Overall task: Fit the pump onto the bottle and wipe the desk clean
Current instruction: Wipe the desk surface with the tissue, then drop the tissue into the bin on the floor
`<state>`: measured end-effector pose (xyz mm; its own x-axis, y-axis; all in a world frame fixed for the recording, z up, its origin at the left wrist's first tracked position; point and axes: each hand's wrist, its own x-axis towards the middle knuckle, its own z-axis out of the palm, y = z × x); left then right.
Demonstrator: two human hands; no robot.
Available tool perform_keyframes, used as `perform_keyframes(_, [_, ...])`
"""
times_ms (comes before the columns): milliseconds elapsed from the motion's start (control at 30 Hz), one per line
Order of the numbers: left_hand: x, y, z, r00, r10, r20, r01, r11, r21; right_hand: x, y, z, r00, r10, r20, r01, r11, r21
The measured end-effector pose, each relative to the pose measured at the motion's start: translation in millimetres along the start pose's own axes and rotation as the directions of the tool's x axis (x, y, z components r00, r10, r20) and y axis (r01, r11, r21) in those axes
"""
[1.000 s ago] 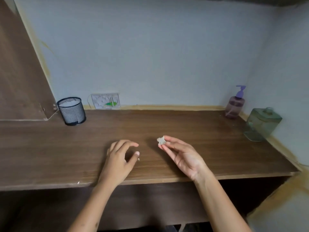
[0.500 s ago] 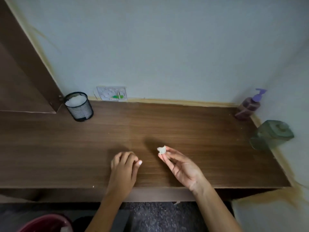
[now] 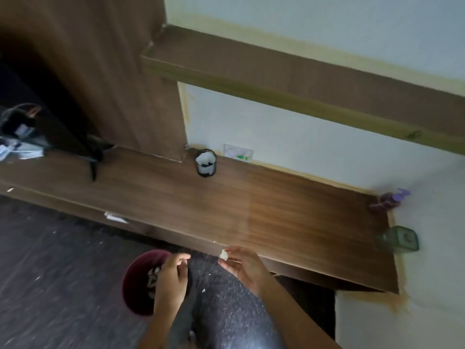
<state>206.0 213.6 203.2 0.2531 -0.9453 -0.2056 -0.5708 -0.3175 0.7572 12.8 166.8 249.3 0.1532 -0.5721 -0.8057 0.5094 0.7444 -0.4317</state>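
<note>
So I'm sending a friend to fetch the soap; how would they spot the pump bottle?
Follow the wooden desk to its far right corner, where the two walls meet. The pump bottle stands there, purplish with a lilac pump head, unlike the squarish green container nearer the front edge.

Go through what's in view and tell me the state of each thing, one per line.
Pump bottle: pump fitted, at the desk's far right corner.
Scrap of tissue: crumpled, pinched in the right hand.
Left hand: over the bin, fingers curled; whether it holds anything is unclear.
Bin: open, on the floor, with scraps inside.
Mesh cup: upright, something white inside.
Green container: lid on.
Desk: top bare in the middle.
</note>
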Motion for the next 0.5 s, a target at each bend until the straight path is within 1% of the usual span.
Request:
perform_keyframes(100, [-3.0,-19.6,-38.1,0.996,-0.083,-0.034,0.084,0.996,0.012,4.7,28.4,41.3,0.999,0.042,-0.034,-0.045,0.995,-0.093])
perform_keyframes(167, [-2.2,-35.2,-55.1,0.991,-0.123,-0.043,0.123,0.992,0.007,17.8,48.2,65.0,0.997,0.061,-0.051,-0.07,0.977,-0.2])
perform_keyframes(267, [8.3,-56.8,-69.2,0.977,-0.208,-0.04,0.206,0.978,-0.038,35.5,69.8,97.5,0.991,0.126,-0.056,-0.137,0.894,-0.427])
perform_keyframes(333, [15.7,-69.7,-70.1,0.973,-0.228,-0.032,0.226,0.972,-0.057,41.9,75.3,107.9,0.982,0.145,-0.124,-0.19,0.826,-0.531])
perform_keyframes(367, [18.4,-75.9,-69.5,0.973,-0.228,-0.025,0.226,0.972,-0.059,45.4,76.4,109.2,0.979,0.138,-0.148,-0.197,0.818,-0.541])
perform_keyframes(433, [24.0,-85.6,-66.4,0.976,-0.219,0.014,0.22,0.975,-0.036,58.6,81.3,102.9,0.972,0.13,-0.197,-0.213,0.847,-0.487])
perform_keyframes(500, [27.8,-88.4,-61.4,0.978,-0.2,0.053,0.202,0.979,-0.024,67.7,83.7,92.3,0.958,0.127,-0.258,-0.239,0.851,-0.467])
